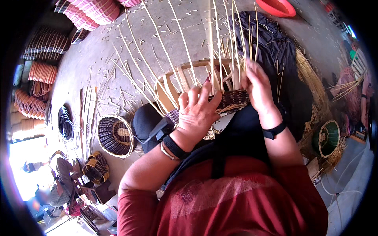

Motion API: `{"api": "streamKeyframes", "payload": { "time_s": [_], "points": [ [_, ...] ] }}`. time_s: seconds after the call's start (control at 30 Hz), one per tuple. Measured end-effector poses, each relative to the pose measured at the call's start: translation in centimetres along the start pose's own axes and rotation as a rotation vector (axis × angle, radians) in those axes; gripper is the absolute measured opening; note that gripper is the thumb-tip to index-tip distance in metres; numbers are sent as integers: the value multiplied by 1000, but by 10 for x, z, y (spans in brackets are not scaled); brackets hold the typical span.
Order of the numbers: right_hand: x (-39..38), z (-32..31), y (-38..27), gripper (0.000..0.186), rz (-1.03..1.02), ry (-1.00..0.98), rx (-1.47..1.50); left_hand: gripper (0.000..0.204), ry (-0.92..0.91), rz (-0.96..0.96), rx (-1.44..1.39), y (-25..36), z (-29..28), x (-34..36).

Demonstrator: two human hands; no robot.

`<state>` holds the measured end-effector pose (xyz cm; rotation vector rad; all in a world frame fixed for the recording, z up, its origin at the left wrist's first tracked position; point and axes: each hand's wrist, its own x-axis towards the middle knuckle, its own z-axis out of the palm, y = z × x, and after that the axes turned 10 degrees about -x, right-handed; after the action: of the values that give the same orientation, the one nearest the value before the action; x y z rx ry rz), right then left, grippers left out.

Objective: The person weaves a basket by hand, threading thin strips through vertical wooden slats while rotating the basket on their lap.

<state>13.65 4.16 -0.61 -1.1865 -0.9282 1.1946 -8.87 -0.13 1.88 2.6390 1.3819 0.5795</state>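
On my lap is a part-woven basket (230, 102), with a dark brown band, long pale upright stakes (175, 43) and a wooden slatted form (169, 74) inside. My left hand (197, 108) grips the basket's near rim, fingers bent over the woven band. Beside the upright stakes on the right, my right hand (255, 84) is raised with its fingers curled in a pinch, slightly blurred; what is between them I cannot make out.
Finished baskets (115, 137) (328, 137) lie either side. Stacked baskets (41, 74) stand left; a coiled bundle (66, 123) is near them. A red basin (275, 6), dark cloth (260, 27) and straw (313, 90) lie ahead and right. Another person (59, 188) is lower left.
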Motion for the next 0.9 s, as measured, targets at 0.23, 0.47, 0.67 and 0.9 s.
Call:
{"api": "streamKeyframes", "payload": {
  "time_s": [0.23, 0.47, 0.67, 0.9],
  "points": [
    [11, 23, -52, 40, 53, -141, 388, 51, -91, 299, -41, -30, -1, 51],
    [-19, -33, 6, 31, 329, 141, 456, 58, -15, 62, -134, -27, 1, 53],
    [14, -34, -6, 26, 493, 203, 188, 69, -60, 200, 136, 1, 29, 46],
    [98, 37, 15, 28, -259, -26, -970, 96, -294, -44, 66, 36, 27, 54]
  ]
}}
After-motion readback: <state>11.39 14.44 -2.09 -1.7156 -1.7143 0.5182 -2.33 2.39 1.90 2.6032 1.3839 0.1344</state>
